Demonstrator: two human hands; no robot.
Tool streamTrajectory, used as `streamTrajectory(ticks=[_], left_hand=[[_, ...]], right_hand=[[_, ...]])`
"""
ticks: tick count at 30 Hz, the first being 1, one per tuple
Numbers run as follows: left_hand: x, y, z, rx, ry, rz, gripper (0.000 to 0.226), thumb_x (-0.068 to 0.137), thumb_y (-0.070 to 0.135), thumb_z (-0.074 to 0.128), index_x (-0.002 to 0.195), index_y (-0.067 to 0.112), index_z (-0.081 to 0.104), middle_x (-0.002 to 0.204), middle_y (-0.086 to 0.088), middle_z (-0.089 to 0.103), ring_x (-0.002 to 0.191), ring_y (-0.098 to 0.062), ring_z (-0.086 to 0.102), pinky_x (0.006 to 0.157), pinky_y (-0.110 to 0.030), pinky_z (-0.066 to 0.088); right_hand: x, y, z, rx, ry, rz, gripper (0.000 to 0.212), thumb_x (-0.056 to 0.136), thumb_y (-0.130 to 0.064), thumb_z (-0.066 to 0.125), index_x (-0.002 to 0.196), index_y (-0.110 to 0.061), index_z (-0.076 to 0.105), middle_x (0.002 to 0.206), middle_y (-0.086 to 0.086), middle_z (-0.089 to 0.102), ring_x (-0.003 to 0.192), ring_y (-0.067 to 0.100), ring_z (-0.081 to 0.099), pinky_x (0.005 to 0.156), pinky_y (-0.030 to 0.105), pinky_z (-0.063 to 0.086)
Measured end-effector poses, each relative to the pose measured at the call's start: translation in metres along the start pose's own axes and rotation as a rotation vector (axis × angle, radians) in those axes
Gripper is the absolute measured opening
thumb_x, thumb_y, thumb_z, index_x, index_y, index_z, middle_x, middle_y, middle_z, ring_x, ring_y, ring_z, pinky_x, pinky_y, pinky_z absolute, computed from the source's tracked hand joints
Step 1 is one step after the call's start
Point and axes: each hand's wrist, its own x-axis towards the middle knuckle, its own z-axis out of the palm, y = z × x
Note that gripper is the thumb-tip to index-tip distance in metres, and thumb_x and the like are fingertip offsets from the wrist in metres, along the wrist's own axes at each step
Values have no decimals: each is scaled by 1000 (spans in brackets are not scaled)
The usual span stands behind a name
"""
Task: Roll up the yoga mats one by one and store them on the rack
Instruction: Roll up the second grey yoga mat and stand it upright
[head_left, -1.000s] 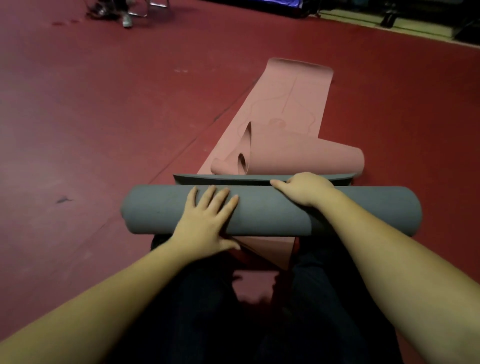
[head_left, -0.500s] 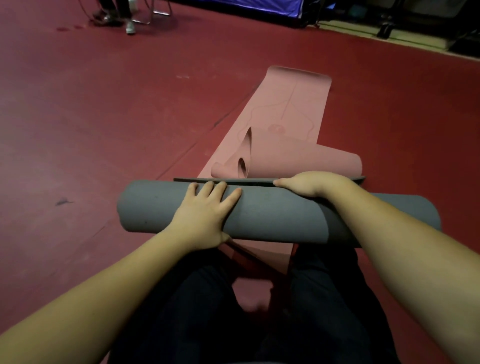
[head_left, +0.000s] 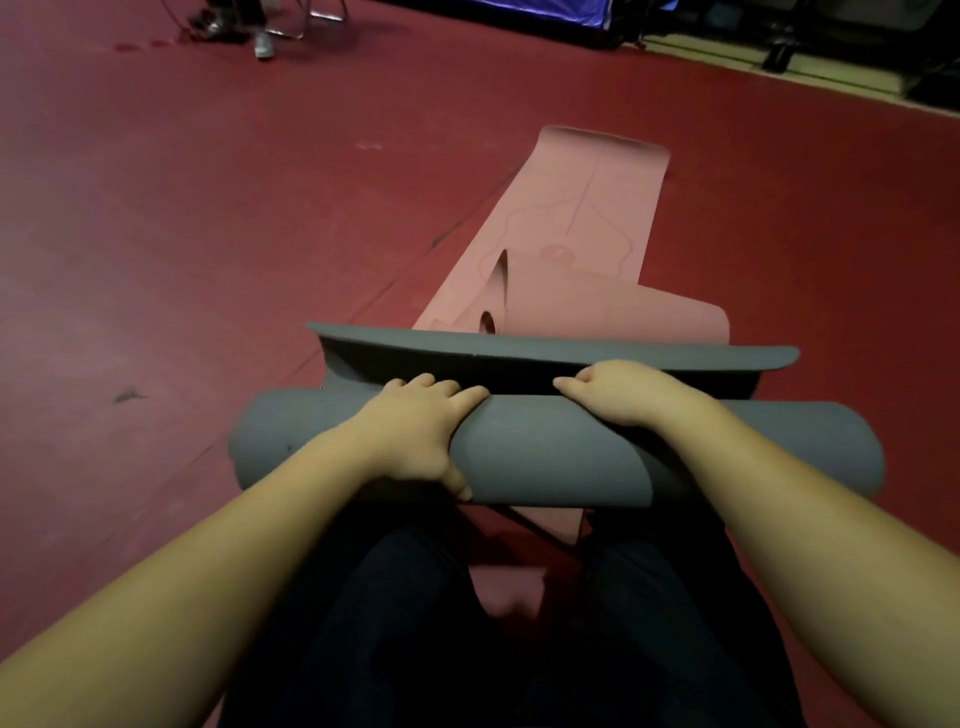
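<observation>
A person's left hand (head_left: 415, 428) and right hand (head_left: 621, 392) curl over the top of a rolled grey yoga mat (head_left: 561, 452) lying across their lap, gripping it, its loose end lifted just beyond the fingers. A pink mat (head_left: 561, 223), partly rolled, lies on the red floor (head_left: 208, 234) beyond.

One grey mat (head_left: 545, 447); one pink mat (head_left: 571, 234); two hands (head_left: 415, 426).
</observation>
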Motion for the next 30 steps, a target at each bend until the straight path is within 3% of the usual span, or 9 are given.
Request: streamTrajectory(ticks=[5,12,14,16,19,21,25,28,30], left_hand=[[27,-15,-11,-191,-171,-12,120,40,77,73,145,39,30,132,8,53,120,-20,46,99,-43,43],[53,-28,-19,-558,-365,-68,113,46,50,90,145,35,38,134,13,54,119,-13,52,102,-34,43],[50,-27,-17,-454,-271,-56,115,46,61,83,147,31,38,140,12,49,126,-13,47,107,-36,39],[39,-24,-9,-300,-53,-4,110,50,75,67,146,26,43,141,9,47,126,-14,42,107,-39,37],[13,-17,21,-153,398,95,82,72,69,56,136,19,54,134,0,54,120,-22,47,103,-46,42],[-1,-10,47,21,551,63,81,75,67,58,137,15,54,138,-7,55,124,-31,51,107,-55,38],[-5,9,69,251,369,-86,118,50,64,83,147,17,35,148,-21,44,132,-49,43,104,-73,23],[1,16,61,253,350,-155,116,52,50,88,147,19,29,145,-27,44,127,-52,45,98,-73,31],[4,14,52,261,329,-137,117,49,52,88,145,19,30,140,-26,48,123,-51,48,95,-72,37]], right_hand=[[-8,4,15,23,142,-21,59,100,-60,22,117,-23,65,124,3,64,114,26,57,95,40,46],[-4,1,34,-119,355,-11,70,93,-72,18,113,-24,65,111,4,67,105,27,60,79,38,41],[1,2,30,-102,323,3,69,93,-72,18,108,-24,65,106,3,67,100,26,61,74,36,41],[7,4,25,-69,296,15,69,92,-72,19,107,-24,66,105,3,68,99,26,61,72,36,43],[14,6,18,-36,237,30,72,93,-71,19,114,-23,68,113,6,67,106,28,60,79,38,46],[20,4,13,-43,192,21,74,93,-71,19,119,-22,68,118,7,67,108,29,60,83,39,46],[29,-3,6,-54,114,35,77,93,-70,18,120,-17,68,121,9,65,107,29,59,83,39,44],[30,-4,1,-38,90,59,75,95,-67,21,120,-13,67,125,12,63,110,31,57,86,39,43],[27,-4,-3,-14,81,79,75,95,-66,23,122,-11,65,129,14,61,114,32,57,88,38,42]])
